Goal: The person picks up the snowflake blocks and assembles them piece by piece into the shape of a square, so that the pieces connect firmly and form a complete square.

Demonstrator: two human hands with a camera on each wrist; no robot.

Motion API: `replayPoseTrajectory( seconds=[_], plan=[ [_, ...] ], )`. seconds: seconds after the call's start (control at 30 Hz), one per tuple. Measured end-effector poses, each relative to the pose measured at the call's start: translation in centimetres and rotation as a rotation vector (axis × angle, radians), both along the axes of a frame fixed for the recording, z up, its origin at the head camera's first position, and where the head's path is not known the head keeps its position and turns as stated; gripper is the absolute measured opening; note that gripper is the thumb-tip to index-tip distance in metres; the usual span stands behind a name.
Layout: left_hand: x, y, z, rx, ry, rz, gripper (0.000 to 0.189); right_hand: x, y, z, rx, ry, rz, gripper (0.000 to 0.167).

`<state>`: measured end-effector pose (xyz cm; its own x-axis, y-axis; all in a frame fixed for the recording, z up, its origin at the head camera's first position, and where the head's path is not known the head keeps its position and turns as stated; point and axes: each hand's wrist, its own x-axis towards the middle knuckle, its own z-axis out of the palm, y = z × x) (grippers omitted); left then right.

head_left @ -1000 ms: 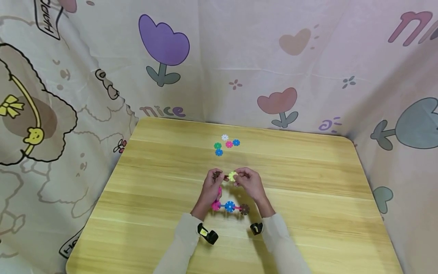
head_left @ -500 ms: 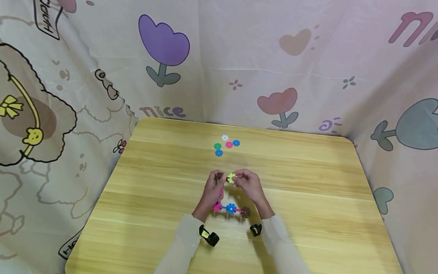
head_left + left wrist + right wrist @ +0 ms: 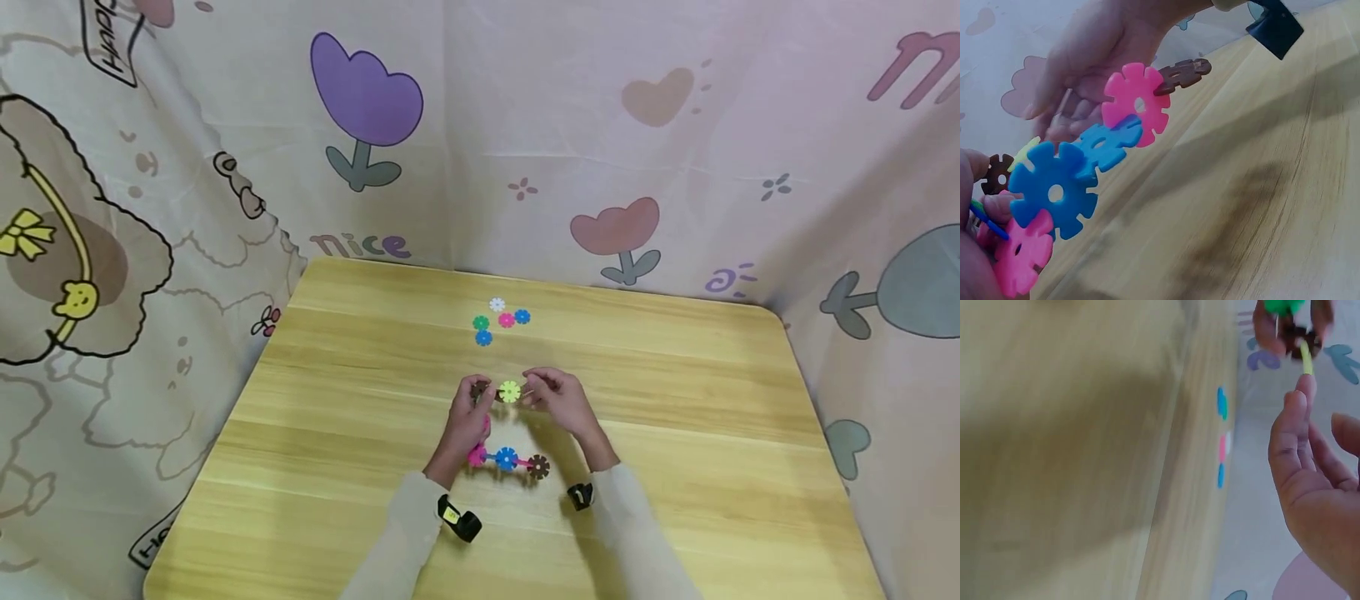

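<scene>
My left hand grips a chain of slotted plastic snowflake discs above the table. At its upper end, a brown disc lies by the fingers, and a yellow disc sticks out to the right. Lower down, the chain bends through pink discs to a blue disc, another pink disc and a brown end disc. A green disc shows beside the left fingers in the right wrist view. Just right of the yellow disc is my right hand, thumb apart from its loosely extended fingers.
Several loose discs lie toward the back of the wooden table: white, green, pink and two blue discs. A printed cloth hangs behind the table and along its sides.
My right hand, which pinched the yellow disc earlier, has let go and moved slightly right. The left hand still holds the chain in nearly the same place.
</scene>
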<state>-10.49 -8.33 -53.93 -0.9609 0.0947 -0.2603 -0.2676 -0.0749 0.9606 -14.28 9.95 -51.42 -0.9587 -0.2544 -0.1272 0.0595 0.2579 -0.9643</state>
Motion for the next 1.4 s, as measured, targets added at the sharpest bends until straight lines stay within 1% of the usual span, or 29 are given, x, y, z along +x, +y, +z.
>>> replayPoseTrajectory(
  seconds=[0.03, 0.1, 0.17, 0.2, 0.27, 0.37, 0.5, 0.57, 0.7, 0.77, 0.83, 0.9, 1.03, 1.1, 1.17, 1.3, 1.4],
  plan=[
    [0.1, -0.1, 0.3, 0.004, -0.004, 0.001, 0.038, -0.4, 0.2, -0.3, 0.048, 0.051, -0.007, 0.028],
    [0.4, -0.4, 1.2, 0.005, -0.025, 0.001, 0.038, -1.4, 0.5, -0.8, 0.183, 0.148, -0.031, 0.022],
    [0.7, -0.8, 2.1, -0.004, -0.034, -0.006, 0.038, -2.8, 0.8, -2.2, 0.319, 0.241, -0.054, 0.018],
    [0.7, -0.9, 2.0, -0.008, -0.036, -0.006, 0.039, -3.7, 1.0, -2.9, 0.374, 0.259, -0.059, 0.018],
    [0.7, -1.2, 1.8, -0.01, -0.042, 0.001, 0.04, -5.1, 1.0, -3.2, 0.441, 0.242, -0.051, 0.019],
    [0.8, -1.5, 0.8, -0.005, -0.045, 0.017, 0.041, -7.1, 1.0, -3.4, 0.504, 0.205, -0.032, 0.025],
    [1.1, -1.7, -0.8, -0.007, -0.052, 0.036, 0.04, -9.3, 0.4, -3.7, 0.536, 0.171, -0.018, 0.032],
    [1.2, -1.8, -1.3, -0.013, -0.053, 0.052, 0.038, -10.2, -0.3, -4.0, 0.543, 0.158, -0.009, 0.034],
    [1.6, -2.0, -1.6, -0.02, -0.045, 0.082, 0.035, -11.5, -1.8, -4.5, 0.581, 0.169, -0.021, 0.037],
    [1.6, -2.0, -1.6, -0.01, -0.04, 0.086, 0.035, -11.9, -2.3, -4.6, 0.614, 0.181, -0.039, 0.036],
    [1.5, -1.9, -1.5, -0.004, -0.035, 0.082, 0.036, -12.4, -2.6, -4.7, 0.656, 0.191, -0.05, 0.036],
    [1.4, -1.8, -1.5, -0.001, -0.033, 0.074, 0.037, -12.8, -2.6, -4.9, 0.717, 0.207, -0.043, 0.037],
    [1.1, -1.4, -1.7, 0.018, -0.041, 0.051, 0.04, -13.7, -1.9, -5.3, 0.83, 0.23, -0.038, 0.041],
    [1.0, -1.3, -1.8, 0.027, -0.047, 0.046, 0.039, -14.0, -1.6, -5.5, 0.844, 0.225, -0.038, 0.042],
    [0.9, -1.3, -1.9, 0.029, -0.051, 0.049, 0.04, -14.2, -1.4, -5.6, 0.823, 0.209, -0.037, 0.041],
    [0.6, -1.7, -1.9, 0.012, -0.061, 0.066, 0.041, -14.2, -1.3, -5.4, 0.743, 0.176, -0.042, 0.038],
    [0.2, -2.1, -1.8, 0.002, -0.062, 0.081, 0.043, -13.9, -1.4, -5.2, 0.645, 0.129, -0.084, 0.033]
  ],
)
